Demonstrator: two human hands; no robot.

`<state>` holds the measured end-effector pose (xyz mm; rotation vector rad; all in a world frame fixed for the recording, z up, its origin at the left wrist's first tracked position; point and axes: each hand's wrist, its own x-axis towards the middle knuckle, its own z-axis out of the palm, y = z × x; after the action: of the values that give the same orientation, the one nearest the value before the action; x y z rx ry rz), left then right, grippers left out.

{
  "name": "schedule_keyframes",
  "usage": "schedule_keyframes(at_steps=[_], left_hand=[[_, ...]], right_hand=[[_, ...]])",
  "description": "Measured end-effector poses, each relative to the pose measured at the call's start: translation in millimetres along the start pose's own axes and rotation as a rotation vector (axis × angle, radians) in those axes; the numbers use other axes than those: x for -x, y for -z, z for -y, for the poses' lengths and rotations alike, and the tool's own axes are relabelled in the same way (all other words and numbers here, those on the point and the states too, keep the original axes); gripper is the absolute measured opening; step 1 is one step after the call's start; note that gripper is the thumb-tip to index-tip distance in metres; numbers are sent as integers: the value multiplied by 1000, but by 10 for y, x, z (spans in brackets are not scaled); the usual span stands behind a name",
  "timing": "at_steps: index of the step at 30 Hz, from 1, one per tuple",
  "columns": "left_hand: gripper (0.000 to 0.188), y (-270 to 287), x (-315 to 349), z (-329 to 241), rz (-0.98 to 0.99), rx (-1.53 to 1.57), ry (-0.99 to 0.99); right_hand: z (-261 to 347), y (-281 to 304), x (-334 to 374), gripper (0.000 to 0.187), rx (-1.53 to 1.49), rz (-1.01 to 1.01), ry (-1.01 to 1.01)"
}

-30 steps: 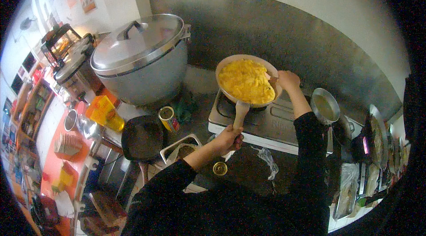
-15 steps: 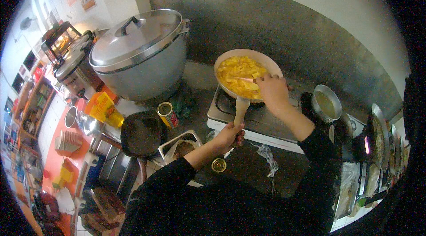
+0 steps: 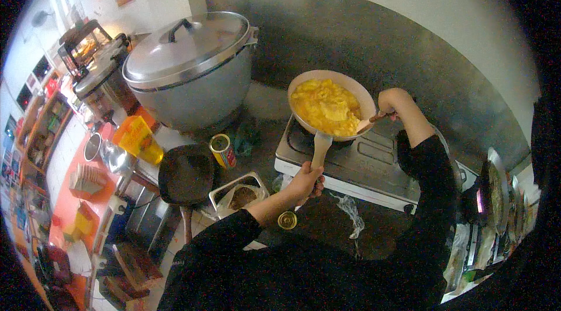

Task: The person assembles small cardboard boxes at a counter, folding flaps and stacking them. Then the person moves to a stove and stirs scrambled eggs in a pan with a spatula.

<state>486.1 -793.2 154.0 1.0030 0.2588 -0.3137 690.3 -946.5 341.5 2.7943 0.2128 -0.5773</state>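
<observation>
A light-coloured frying pan [image 3: 369, 98] sits on a portable gas stove [image 3: 374, 156], holding chunky yellow food [image 3: 324, 103] in sauce. My left hand [image 3: 307, 182] is closed around the pan's pale handle [image 3: 321, 150]. At the pan's right rim, my right hand [image 3: 396, 102] grips a spatula [image 3: 367, 124] with a pinkish blade and brown handle. The blade lies at the inner right edge of the pan, beside the food.
A large lidded metal pot [image 3: 190, 83] stands left of the pan. Nearer are an opened can [image 3: 221, 150], a dark square pan [image 3: 187, 175], a white-rimmed container [image 3: 239, 194], a can lid [image 3: 287, 220] and crumpled plastic [image 3: 349, 216]. More pans [image 3: 497, 194] line the right.
My right hand has moved right, from over the food to the pan's right rim, taking the spatula along. The yellow food has shifted. My left hand still holds the handle.
</observation>
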Motion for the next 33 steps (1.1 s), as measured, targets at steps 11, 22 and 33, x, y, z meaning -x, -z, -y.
schedule_keyframes(at_steps=[11, 22, 33], left_hand=[[23, 1, -38, 18, 68, -8, -11], [23, 15, -12, 1, 49, 33, 21], [22, 42, -78, 63, 64, -17, -31]], right_hand=[[198, 75, -143, 20, -190, 40, 93], [849, 171, 67, 29, 300, -702, 268], [-232, -280, -179, 11, 772, -908, 382]])
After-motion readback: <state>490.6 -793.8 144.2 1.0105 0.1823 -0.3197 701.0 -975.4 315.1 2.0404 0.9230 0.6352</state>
